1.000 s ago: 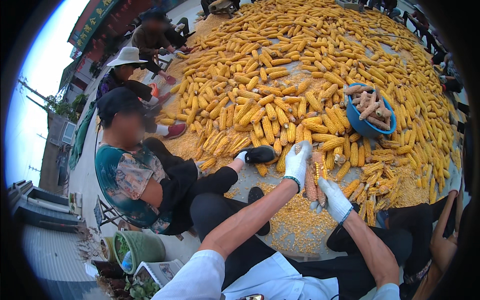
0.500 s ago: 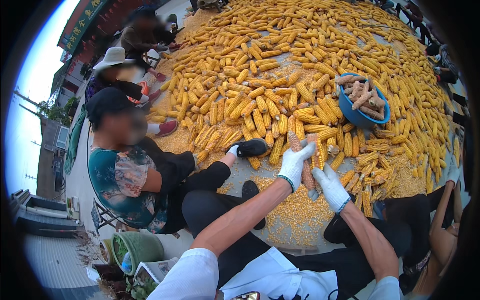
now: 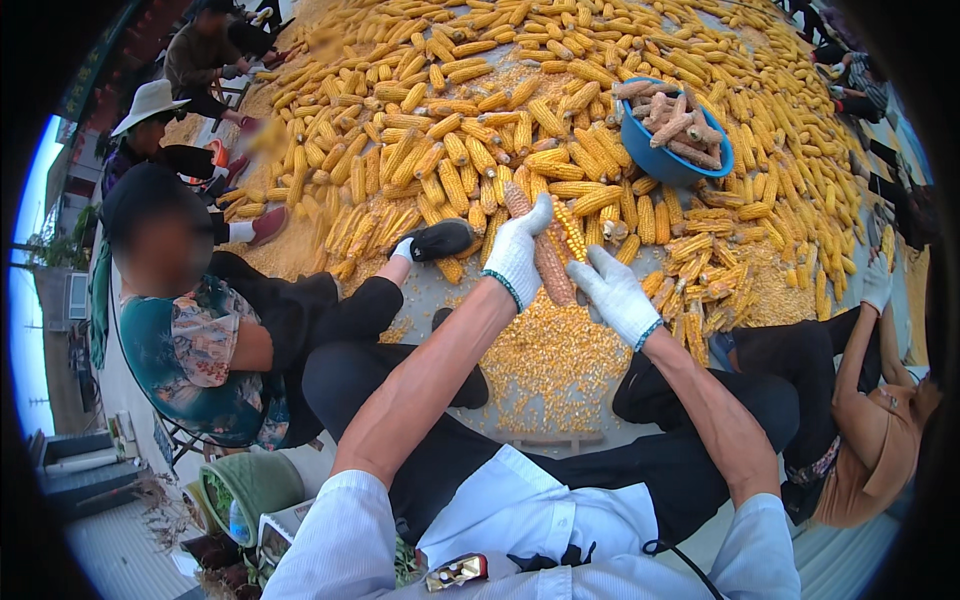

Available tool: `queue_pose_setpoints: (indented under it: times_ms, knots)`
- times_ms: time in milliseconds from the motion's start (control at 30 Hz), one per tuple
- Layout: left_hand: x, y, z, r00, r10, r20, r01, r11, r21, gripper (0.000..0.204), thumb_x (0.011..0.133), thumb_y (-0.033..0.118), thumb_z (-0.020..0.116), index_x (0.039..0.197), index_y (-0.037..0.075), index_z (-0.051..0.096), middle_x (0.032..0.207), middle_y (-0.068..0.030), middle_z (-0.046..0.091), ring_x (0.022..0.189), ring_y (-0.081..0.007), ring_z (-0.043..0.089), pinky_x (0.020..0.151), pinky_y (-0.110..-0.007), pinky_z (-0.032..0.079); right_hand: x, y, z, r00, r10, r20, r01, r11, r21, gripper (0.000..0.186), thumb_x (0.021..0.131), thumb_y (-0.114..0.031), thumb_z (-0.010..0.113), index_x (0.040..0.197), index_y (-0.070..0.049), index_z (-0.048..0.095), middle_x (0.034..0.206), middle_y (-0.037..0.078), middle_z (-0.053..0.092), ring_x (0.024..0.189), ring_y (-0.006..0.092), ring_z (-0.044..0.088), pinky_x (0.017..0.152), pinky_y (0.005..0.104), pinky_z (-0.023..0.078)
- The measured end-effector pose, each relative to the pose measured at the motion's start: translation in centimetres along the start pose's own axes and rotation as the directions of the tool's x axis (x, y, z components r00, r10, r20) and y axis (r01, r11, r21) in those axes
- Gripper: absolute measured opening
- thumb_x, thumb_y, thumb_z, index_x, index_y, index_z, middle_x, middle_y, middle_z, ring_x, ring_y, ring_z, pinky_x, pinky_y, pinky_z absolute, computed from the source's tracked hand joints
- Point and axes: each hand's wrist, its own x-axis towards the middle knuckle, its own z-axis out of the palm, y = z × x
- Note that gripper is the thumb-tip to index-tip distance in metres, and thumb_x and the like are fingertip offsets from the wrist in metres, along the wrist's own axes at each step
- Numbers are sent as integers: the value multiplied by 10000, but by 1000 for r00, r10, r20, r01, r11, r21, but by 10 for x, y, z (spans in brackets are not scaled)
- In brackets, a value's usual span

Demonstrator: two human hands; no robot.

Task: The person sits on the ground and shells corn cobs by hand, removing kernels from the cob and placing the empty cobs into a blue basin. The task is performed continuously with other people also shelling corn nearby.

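My left hand (image 3: 512, 255), in a white glove, grips a stripped pinkish cob (image 3: 550, 268) held upright at a slant. Pressed beside it is a yellow corn cob (image 3: 568, 225) with kernels on it. My gloved right hand (image 3: 610, 290) has its fingers bent at the yellow cob's lower end; their exact hold is partly hidden. Loose kernels (image 3: 545, 370) lie in a heap beneath my hands, between my legs.
Whole cobs (image 3: 420, 140) spread widely ahead. A blue basin (image 3: 678, 166) holds stripped cobs at the right. A seated co-worker (image 3: 200, 360) is close at my left; another person's gloved hand (image 3: 876, 283) is at far right. Planters (image 3: 255, 485) stand at lower left.
Both my hands and the cobs have moved leftward and upward in view, along with the scene as the camera shifts. My right fingers look looser and lower on the yellow cob.
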Motion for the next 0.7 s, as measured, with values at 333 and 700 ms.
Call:
queue_pose_setpoints:
  times_ms: [333,700]
  knots:
    - [10,-10,-12,999,-4,-37,3,1000,-19,396,1013,359,636,1210,23,563,1012,-128,684,907,-282,683,819,-460,577,-8,7,13,973,-225,-59,168,854,-493,574,1033,-471,489,1332,19,495,962,322,687,953,489,667,806,564,500]
    - [14,-24,-18,904,413,-106,-281,765,580,372,921,304,753,1099,-6,653,916,-53,666,776,-136,603,709,-315,500,-7,10,14,991,96,97,-130,888,440,399,1061,-449,456,1081,-61,546,685,66,514,559,154,478,558,307,439]
